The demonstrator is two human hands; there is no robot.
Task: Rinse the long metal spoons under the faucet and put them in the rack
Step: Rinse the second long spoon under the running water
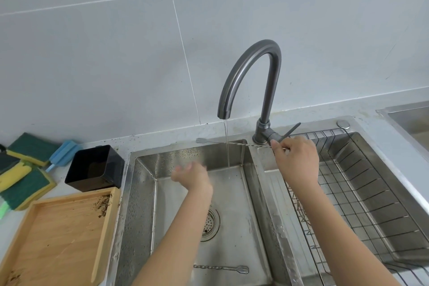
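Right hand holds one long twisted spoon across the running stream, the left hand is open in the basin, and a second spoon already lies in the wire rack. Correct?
Not quite. The head view shows the second spoon lying on the sink floor, not in the wire rack, which holds no spoon. The rest stands.

Rack (371, 193) right of sink (144, 193), tray (58, 234) left, faucet (262, 90) behind

2 arms come up from the bottom edge. Both are bare, with no sleeves on them. The left hand (190, 175) has no glove and looks a bit blurry. The right hand (296, 161) has no glove either. There is no ring, watch or band on the hands or wrists.
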